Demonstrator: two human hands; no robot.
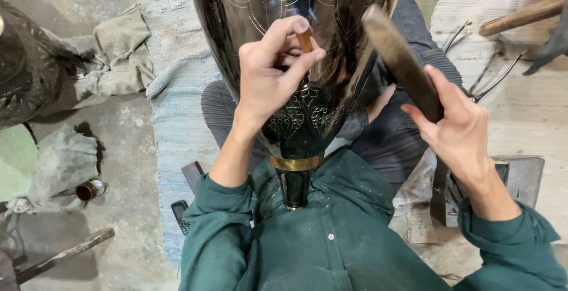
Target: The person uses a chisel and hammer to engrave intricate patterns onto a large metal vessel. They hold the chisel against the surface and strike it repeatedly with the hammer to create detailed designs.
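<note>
The left hand point(269, 75) pinches a small chisel point(304, 39) between closed fingers point(284, 30), its tip against the dark engraved metal vase point(296, 7) lying in the lap. Right of them, the right hand point(458, 128) grips a hammer point(402, 60), fingers wrapped round its handle.

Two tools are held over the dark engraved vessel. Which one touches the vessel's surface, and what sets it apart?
The small brown punch in the left hand: short, pinched upright. The long dark striker in the right hand is raised.
</note>
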